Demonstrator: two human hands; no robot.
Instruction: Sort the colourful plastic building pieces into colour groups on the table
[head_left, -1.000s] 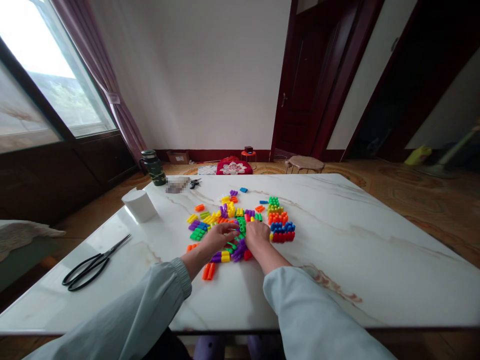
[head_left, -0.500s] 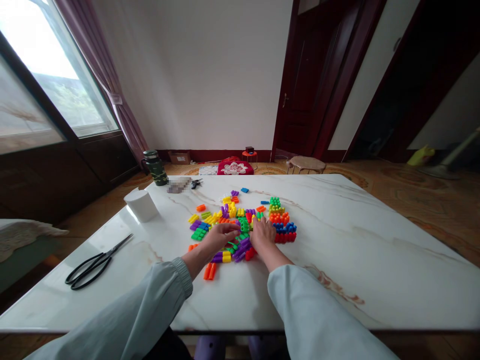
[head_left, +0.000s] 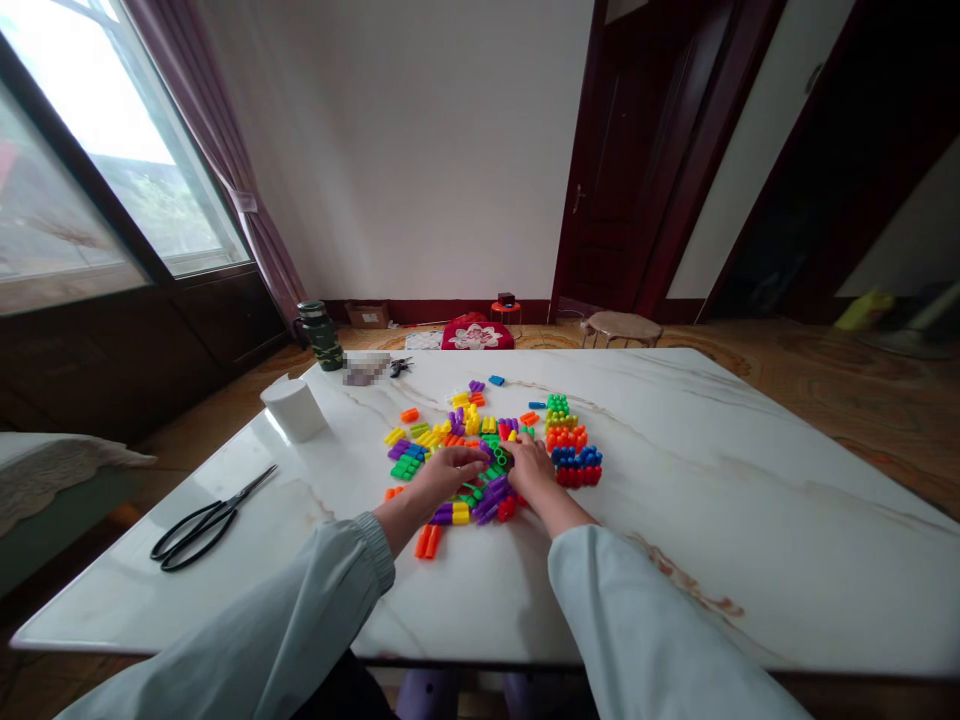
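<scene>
Head view: a scatter of coloured plastic pieces lies just below the centre of the frame on a white marbled bench, with both bare hands in among them. The left hand comes in from the lower left, its fingers bent forward in a loose curve beside a green piece with ring-shaped ends; the thumb side is hidden, so I cannot tell whether its grip has hold of anything. The right hand comes in from the lower right, fingers bent down next to the same green piece, a small yellow piece showing at its far side; its fingertips are hidden, and how far its grip is open cannot be told. Just right of that hand stand grouped rows, green at the far end, then olive, orange, blue and red nearest. A purple piece lies between the wrists. Left in the frame are black-handled scissors and a white paper roll; farther up, a camouflage flask stands near small pliers
</scene>
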